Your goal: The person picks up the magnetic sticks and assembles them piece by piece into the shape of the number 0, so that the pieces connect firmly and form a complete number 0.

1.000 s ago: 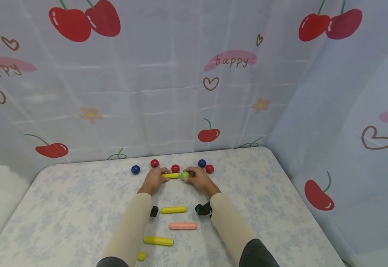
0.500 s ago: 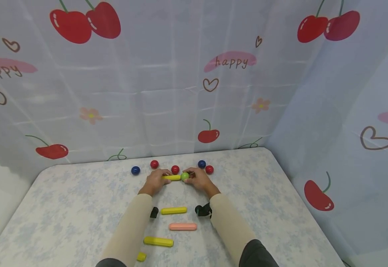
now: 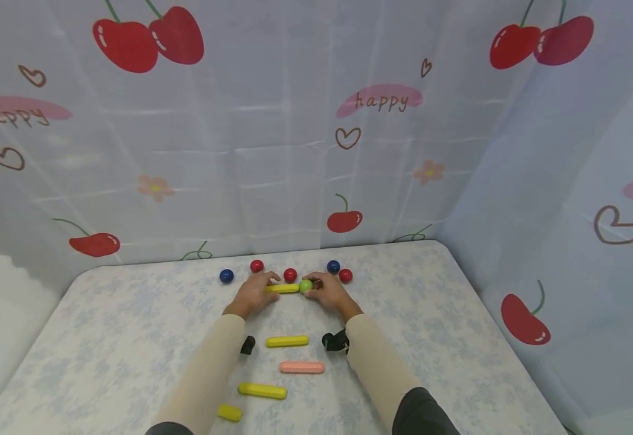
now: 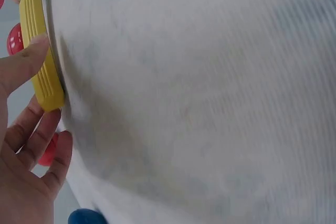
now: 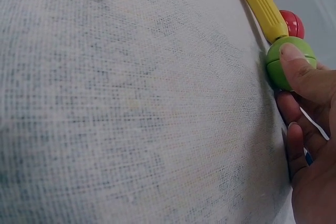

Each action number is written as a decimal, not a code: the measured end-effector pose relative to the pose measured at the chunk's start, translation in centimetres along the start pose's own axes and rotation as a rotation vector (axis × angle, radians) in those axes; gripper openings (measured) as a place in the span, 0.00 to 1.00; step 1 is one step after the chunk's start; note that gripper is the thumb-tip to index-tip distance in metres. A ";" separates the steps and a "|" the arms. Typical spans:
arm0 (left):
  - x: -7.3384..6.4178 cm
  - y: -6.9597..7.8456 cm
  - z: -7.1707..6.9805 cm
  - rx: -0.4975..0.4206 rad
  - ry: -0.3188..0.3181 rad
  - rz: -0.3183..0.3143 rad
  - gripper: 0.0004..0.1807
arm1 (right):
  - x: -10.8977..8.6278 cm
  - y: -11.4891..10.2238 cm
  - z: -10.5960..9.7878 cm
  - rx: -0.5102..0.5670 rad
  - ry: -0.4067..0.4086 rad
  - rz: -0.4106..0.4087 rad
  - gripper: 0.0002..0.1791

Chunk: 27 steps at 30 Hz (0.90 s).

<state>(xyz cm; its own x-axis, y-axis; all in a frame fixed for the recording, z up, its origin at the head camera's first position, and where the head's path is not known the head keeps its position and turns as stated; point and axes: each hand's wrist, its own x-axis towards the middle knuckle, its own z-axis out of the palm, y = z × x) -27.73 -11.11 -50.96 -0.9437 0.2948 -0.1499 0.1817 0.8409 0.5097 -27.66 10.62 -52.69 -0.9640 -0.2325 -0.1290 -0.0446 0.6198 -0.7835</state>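
Observation:
My left hand (image 3: 253,294) grips a ridged yellow stick (image 4: 34,17), its thumb lying along one side and fingers behind. Opposite it, my right hand (image 3: 329,293) holds a glossy green ball (image 5: 282,69) between thumb and fingers. The stick's end meets the ball in both wrist views; whether the two are joined I cannot tell. Just behind the stick sits a red ball (image 3: 290,275). Another red ball (image 3: 257,266) is beyond my left hand, and a third red ball (image 3: 346,276) lies past my right hand.
Blue balls lie at the far left (image 3: 226,276) and far right (image 3: 333,266). Between my forearms are a yellow stick (image 3: 287,341), a pink stick (image 3: 302,367) and another yellow stick (image 3: 262,391). A yellow piece (image 3: 230,413) is partly under my left sleeve. A printed curtain (image 3: 272,151) hangs behind the table.
The yellow stick in my left hand has moved right until its end meets the green ball, closing the small gap. My right hand has stayed nearly still. The head view has shifted slightly.

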 end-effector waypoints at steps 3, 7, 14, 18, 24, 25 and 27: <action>-0.2 -0.4 -0.8 0.071 0.009 0.005 0.23 | 0.0 0.1 -0.2 0.003 -0.001 -0.011 0.19; -1.0 -1.3 -2.2 0.118 0.047 0.019 0.24 | 0.1 0.1 -0.2 0.009 -0.005 -0.022 0.19; -2.8 -4.3 -4.4 0.129 0.161 -0.020 0.23 | 0.0 0.1 0.0 0.008 -0.002 -0.021 0.19; -3.4 -6.0 -5.2 0.085 0.227 -0.059 0.24 | 0.0 0.2 0.1 0.010 0.002 -0.025 0.19; -3.4 -8.0 -5.2 0.001 0.246 -0.134 0.27 | 0.0 0.3 0.2 0.010 0.002 -0.029 0.19; -3.3 -8.2 -5.1 -0.012 0.235 -0.149 0.28 | 0.1 0.3 0.2 0.011 0.002 -0.032 0.19; -3.1 -8.6 -4.8 -0.032 0.213 -0.183 0.32 | 0.1 0.3 0.2 0.009 0.004 -0.037 0.19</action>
<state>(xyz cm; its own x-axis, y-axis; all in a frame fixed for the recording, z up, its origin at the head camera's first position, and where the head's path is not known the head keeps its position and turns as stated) -27.72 -21.40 -50.83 -0.9975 0.0347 -0.0622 -0.0025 0.8556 0.5176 -27.72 10.61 -53.07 -0.9626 -0.2525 -0.0976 -0.0779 0.6037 -0.7934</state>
